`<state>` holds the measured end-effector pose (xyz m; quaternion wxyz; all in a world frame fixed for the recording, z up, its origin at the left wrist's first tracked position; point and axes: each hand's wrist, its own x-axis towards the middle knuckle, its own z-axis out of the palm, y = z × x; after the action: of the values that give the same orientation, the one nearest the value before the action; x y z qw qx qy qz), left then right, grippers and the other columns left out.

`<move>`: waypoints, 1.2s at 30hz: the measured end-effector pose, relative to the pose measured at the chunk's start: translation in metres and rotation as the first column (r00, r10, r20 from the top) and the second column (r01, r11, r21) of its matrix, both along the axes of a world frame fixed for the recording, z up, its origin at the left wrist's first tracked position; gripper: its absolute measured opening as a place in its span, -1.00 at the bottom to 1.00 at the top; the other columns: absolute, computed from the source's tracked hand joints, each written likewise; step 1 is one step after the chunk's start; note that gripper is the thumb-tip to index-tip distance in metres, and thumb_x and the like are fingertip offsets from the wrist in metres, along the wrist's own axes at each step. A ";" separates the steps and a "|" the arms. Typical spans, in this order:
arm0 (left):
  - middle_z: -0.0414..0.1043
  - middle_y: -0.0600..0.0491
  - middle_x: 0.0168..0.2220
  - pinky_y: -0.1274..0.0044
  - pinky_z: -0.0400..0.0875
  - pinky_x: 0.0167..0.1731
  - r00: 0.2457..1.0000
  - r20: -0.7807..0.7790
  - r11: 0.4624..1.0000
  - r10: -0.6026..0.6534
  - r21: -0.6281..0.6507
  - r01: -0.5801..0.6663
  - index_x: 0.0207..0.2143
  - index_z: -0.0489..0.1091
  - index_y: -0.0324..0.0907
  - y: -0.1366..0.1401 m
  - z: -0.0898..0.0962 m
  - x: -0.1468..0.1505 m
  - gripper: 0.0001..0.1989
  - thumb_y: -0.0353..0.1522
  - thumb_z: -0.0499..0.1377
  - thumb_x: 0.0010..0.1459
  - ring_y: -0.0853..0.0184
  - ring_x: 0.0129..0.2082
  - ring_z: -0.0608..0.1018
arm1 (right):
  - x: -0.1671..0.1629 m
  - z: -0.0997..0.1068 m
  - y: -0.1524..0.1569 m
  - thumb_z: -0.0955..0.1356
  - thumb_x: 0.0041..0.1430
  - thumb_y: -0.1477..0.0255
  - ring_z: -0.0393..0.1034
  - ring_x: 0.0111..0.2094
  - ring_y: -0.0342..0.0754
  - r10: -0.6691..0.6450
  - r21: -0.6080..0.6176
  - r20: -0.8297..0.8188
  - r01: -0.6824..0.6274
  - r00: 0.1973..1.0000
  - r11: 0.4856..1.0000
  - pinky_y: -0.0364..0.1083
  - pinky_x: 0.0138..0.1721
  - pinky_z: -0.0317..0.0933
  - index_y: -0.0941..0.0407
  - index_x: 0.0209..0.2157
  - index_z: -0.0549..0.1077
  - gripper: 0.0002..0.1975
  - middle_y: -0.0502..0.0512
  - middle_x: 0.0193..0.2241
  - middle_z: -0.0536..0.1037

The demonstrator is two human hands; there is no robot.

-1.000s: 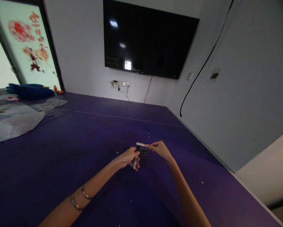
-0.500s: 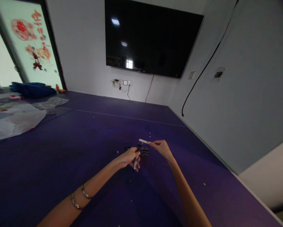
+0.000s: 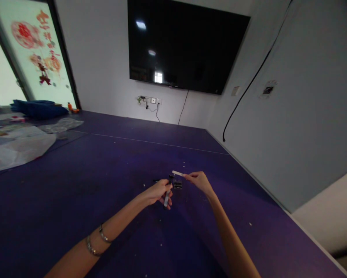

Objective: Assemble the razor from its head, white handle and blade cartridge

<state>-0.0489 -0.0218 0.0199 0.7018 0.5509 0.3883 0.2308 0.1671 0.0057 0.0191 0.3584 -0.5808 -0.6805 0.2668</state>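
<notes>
The left hand (image 3: 162,190) had its grip closed around a pale rod (image 3: 167,198), which slanted downward through the fingers. The right hand (image 3: 199,181) pinched one end of a white stick (image 3: 177,173) in its grip; the free end pointed left, toward the space beyond the left hand. A small dark case (image 3: 177,184) lay on the purple surface (image 3: 118,231) between the two hands, just below the white stick in the view. A small dark part (image 3: 171,176) was located near the stick's free end; its exact form could not be determined. A thin dark item (image 3: 155,180) lay beside the left hand, partly hidden by it. Two bracelets (image 3: 104,234) encircled the left forearm. Clear plastic sheeting (image 3: 24,152) and a blue cloth (image 3: 38,109) occupied the far left area. A television (image 3: 187,46) was mounted on the wall ahead.
</notes>
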 end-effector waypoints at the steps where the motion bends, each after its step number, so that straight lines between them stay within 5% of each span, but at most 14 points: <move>1: 0.24 0.17 -0.55 0.36 0.42 -0.55 1.000 -0.005 1.000 0.003 0.004 -0.003 -0.31 0.06 -0.19 -0.001 0.001 0.000 -0.96 -0.39 -0.11 0.20 0.41 -0.67 0.42 | 0.000 0.000 0.000 0.31 -0.09 0.02 0.07 -0.67 -0.23 0.005 -0.002 -0.008 -0.005 1.000 1.000 -0.19 -0.62 -0.09 0.23 -0.59 0.51 -0.49 -0.04 -0.74 0.28; 5: 0.24 0.17 -0.54 0.37 0.42 -0.54 1.000 0.006 1.000 0.005 0.014 -0.006 -0.29 0.06 -0.19 -0.001 0.001 0.000 -0.94 -0.37 -0.10 0.20 0.41 -0.66 0.43 | -0.004 0.004 -0.004 0.31 -0.08 0.05 0.09 -0.66 -0.24 0.131 -0.072 -0.045 -0.134 0.990 0.988 -0.20 -0.62 -0.06 0.22 -0.56 0.52 -0.53 -0.04 -0.72 0.31; 11: 0.23 0.17 -0.55 0.36 0.43 -0.52 1.000 -0.014 1.000 0.014 0.008 -0.014 -0.27 0.05 -0.19 0.004 -0.003 -0.002 -0.90 -0.34 -0.08 0.19 0.41 -0.65 0.43 | -0.006 0.003 -0.003 0.32 -0.08 0.05 0.06 -0.67 -0.24 -0.012 0.003 -0.031 0.012 0.999 1.000 -0.19 -0.62 -0.11 0.24 -0.56 0.52 -0.51 -0.04 -0.72 0.29; 23: 0.23 0.16 -0.53 0.37 0.42 -0.55 1.000 0.024 1.000 0.000 0.004 0.000 -0.29 0.06 -0.19 -0.001 0.000 -0.002 -0.93 -0.36 -0.10 0.19 0.40 -0.64 0.44 | 0.004 0.008 -0.004 0.32 -0.08 0.05 0.09 -0.66 -0.24 0.113 -0.066 -0.020 -0.115 0.993 0.991 -0.20 -0.62 -0.08 0.24 -0.53 0.53 -0.52 -0.04 -0.71 0.31; 36: 0.24 0.16 -0.54 0.39 0.41 -0.56 1.000 0.006 1.000 -0.005 -0.007 0.005 -0.31 0.06 -0.19 -0.001 0.001 -0.001 -0.94 -0.38 -0.10 0.19 0.40 -0.65 0.44 | 0.001 0.010 -0.004 0.32 -0.08 0.06 0.08 -0.66 -0.24 0.056 -0.034 0.001 -0.056 0.998 0.998 -0.20 -0.61 -0.08 0.24 -0.55 0.53 -0.52 -0.02 -0.71 0.32</move>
<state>-0.0501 -0.0233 0.0211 0.7054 0.5486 0.3857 0.2294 0.1676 0.0017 0.0286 0.3402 -0.5678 -0.6921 0.2879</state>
